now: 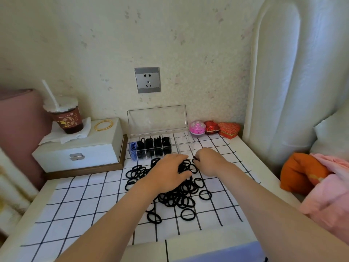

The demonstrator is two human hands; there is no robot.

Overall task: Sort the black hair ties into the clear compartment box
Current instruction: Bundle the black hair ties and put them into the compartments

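Note:
A heap of black hair ties (179,195) lies on the white checked cloth (75,205). Behind it stands the clear compartment box (184,142), lid up; its left compartments hold black ties and one blue item, the right ones look bare. My left hand (168,173) rests palm down on the far part of the heap, fingers curled into the ties. My right hand (209,161) is just right of it, thumb and forefinger pinched on a black hair tie (195,158) near the box's front.
A white jewellery case (79,148) with a gold bangle and a drink cup (66,118) stands at the left. A pink dome and red gift boxes (228,129) sit by the wall. A wall socket is above. Orange and pink fabric (321,178) lies at the right.

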